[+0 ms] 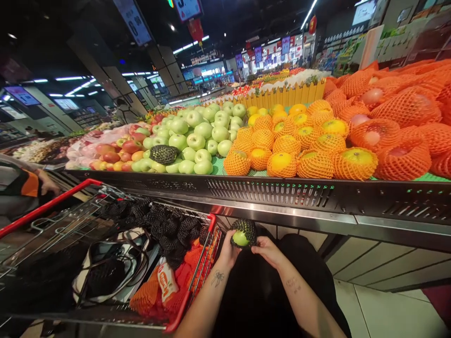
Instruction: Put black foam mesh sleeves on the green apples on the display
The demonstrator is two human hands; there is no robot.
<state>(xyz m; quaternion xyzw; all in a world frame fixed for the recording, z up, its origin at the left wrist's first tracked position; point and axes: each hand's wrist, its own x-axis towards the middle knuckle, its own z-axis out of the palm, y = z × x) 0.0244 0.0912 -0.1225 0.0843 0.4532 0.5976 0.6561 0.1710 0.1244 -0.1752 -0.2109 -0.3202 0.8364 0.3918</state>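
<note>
Over my lap, both hands are around a green apple (pixel 241 238) partly covered by a black foam net sleeve (pixel 248 228). My left hand (pixel 229 249) grips the apple from its left side. On the other side, the fingers of my right hand (pixel 268 251) pinch the sleeve's lower right edge. Bare green skin shows at the front of the apple. Beyond the shelf edge lies a heap of green apples (pixel 195 141), with one apple in a black net (pixel 164 154) resting on it.
A red-handled shopping cart (pixel 211 223) on my left holds black nets (pixel 169 230), orange-red nets (pixel 183 277) and a bag (pixel 109 270). Orange-netted fruit (pixel 282 164) and red-netted fruit (pixel 398 136) fill the display's right. A metal ledge (pixel 282 211) runs before me. Another person's hand (pixel 47 182) is far left.
</note>
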